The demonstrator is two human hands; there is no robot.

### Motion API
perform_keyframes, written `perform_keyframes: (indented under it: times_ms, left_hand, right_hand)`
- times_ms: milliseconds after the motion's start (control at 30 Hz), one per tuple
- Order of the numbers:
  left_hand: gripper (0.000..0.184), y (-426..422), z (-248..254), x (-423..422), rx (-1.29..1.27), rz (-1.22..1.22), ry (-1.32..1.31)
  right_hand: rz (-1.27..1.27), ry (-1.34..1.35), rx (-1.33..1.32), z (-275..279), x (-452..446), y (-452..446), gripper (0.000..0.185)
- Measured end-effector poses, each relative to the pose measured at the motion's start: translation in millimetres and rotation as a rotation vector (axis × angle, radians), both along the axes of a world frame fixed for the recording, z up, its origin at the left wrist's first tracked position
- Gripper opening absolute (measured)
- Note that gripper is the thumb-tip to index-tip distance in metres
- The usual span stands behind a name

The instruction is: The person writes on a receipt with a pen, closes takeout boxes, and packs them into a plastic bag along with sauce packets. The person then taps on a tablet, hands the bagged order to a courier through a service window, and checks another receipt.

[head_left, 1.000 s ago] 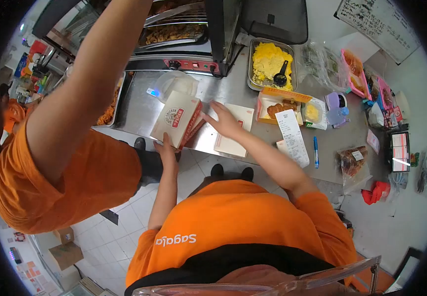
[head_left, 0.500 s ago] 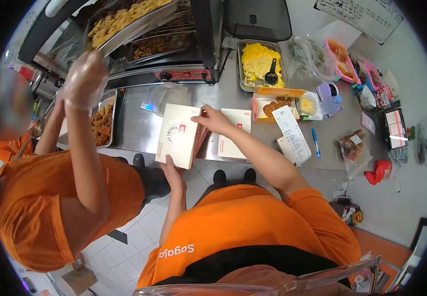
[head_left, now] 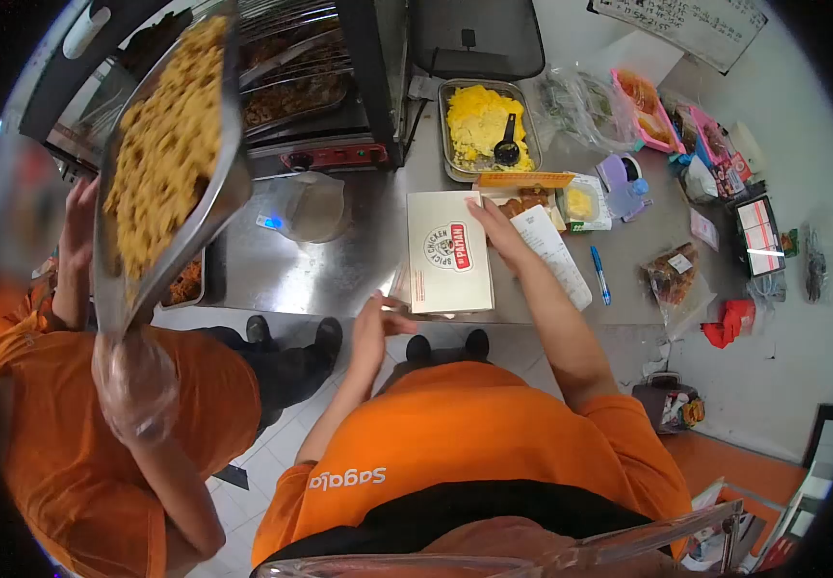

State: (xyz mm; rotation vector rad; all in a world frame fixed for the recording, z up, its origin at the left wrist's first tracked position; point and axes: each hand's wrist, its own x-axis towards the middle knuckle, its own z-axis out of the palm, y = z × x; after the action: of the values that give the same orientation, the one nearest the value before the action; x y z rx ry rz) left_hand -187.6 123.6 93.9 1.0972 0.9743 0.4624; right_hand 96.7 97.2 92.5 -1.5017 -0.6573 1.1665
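Observation:
A white takeaway box (head_left: 447, 255) printed with a chicken logo lies at the counter's front edge. My right hand (head_left: 500, 234) grips its upper right edge, the thumb over the top and the other fingers hidden. Beside its lower left corner is my left hand (head_left: 376, 328), fingers stretched out and apart, not visibly holding anything. What lies beneath the box is mostly hidden. A long paper receipt (head_left: 552, 258) lies right of my right hand. Behind it, an open orange food box (head_left: 522, 180) contains browned pieces.
A co-worker at left, with a plastic-gloved hand (head_left: 135, 387), holds a tilted tray (head_left: 234, 183) of golden fried food. Behind are a warming cabinet (head_left: 378, 87), a pan of yellow food (head_left: 443, 144) and a clear container (head_left: 311, 207). A blue pen (head_left: 600, 275) lies right.
My hands have carried the takeaway box rightward, over where another box lay. My left hand has come away from its lower edge. The co-worker's tray has swung out from the warming cabinet toward the left.

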Motion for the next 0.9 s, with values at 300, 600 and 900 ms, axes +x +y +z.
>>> perform_keyframes:
  times_ms: [300,600,900]
  left_hand:
    - [0.075,32.0,-20.1,43.3,0.128,-0.294,-0.093]
    - [0.087,11.8,-17.4,51.6,-0.120,-0.377,-0.297]
    - [0.072,42.6,1.2,47.7,0.515,-0.241,-0.096]
  right_hand:
    - [-0.124,0.540,0.275,-50.3,-64.7,-55.7,0.071]
    - [-0.123,0.634,0.259,-31.0,-68.0,-57.5,0.068]
    - [-0.159,-0.496,0.160,-63.1,-15.2,-80.4,0.063]
